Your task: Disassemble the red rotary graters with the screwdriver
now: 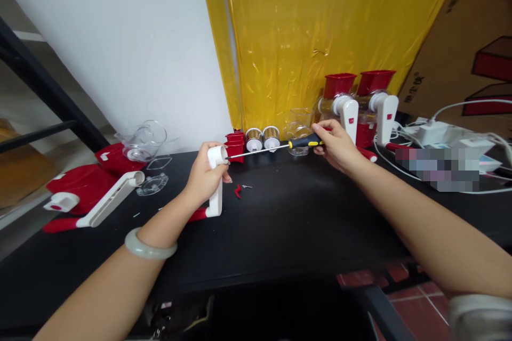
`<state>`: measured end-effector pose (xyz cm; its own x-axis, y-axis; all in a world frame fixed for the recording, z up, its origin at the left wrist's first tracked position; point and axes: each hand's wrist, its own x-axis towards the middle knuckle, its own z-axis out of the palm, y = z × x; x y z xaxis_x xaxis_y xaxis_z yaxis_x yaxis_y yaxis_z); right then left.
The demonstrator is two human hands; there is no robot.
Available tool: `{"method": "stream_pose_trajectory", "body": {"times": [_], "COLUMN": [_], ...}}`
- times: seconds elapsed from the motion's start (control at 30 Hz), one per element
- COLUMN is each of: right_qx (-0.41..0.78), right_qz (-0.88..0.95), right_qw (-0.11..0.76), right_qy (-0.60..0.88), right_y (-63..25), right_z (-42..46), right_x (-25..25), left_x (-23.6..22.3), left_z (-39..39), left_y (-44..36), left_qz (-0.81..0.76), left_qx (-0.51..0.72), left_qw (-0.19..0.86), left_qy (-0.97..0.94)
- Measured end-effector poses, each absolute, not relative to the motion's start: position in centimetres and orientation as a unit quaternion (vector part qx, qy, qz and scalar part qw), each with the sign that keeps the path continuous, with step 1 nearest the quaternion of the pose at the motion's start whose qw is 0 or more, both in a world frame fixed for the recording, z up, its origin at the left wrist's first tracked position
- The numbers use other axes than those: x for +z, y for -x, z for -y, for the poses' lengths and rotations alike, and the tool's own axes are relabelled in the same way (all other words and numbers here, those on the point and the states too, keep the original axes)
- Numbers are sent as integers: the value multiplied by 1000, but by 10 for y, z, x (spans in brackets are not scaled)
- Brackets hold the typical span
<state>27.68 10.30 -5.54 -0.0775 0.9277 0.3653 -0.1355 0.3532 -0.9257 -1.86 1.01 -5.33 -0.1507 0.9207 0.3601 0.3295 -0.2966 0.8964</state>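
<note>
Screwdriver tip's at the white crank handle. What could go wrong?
The screwdriver, in the right hand, might slip; its tip is close to the left hand, which grips the white crank handle.

The small red part and tiny metal piece lie loose on the black table and might get knocked away.

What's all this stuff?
screwdriver: one, black-yellow, centre
loose cranks: two, white-red, centre and left
machines: two, red-white, back right
drums: two, metallic, back centre
stacked parts: several, red, beside drums
large pieces: count unclear, red, left
plastic parts: several, clear, left and back
small bits: several, red or pale, centre
wired adapters: several, white, right
curtain: one, yellow, back
carton: one, brown, right
table: one, black, beneath
bracelet: one, pale, left wrist
left hand: one, around crank
right hand: one, around screwdriver
</note>
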Motion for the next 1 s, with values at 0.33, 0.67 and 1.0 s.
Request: {"method": "stream_pose_trajectory", "body": {"times": [0.33, 0.67, 1.0], "right_qx": [395, 400, 390], "right_qz": [624, 607, 617], "right_qw": [535, 540, 537], "right_qy": [410, 423, 423], "right_y": [-280, -286, -287], "right_z": [-101, -103, -105], "right_x": [-61, -55, -54], "left_x": [-54, -58, -59], "left_z": [-11, -7, -10], "left_y": [20, 14, 16], "left_qz": [-515, -525, -535], "left_qx": [564, 531, 517], "left_qw": [249, 276, 276], "left_qy": [-595, -605, -609]}}
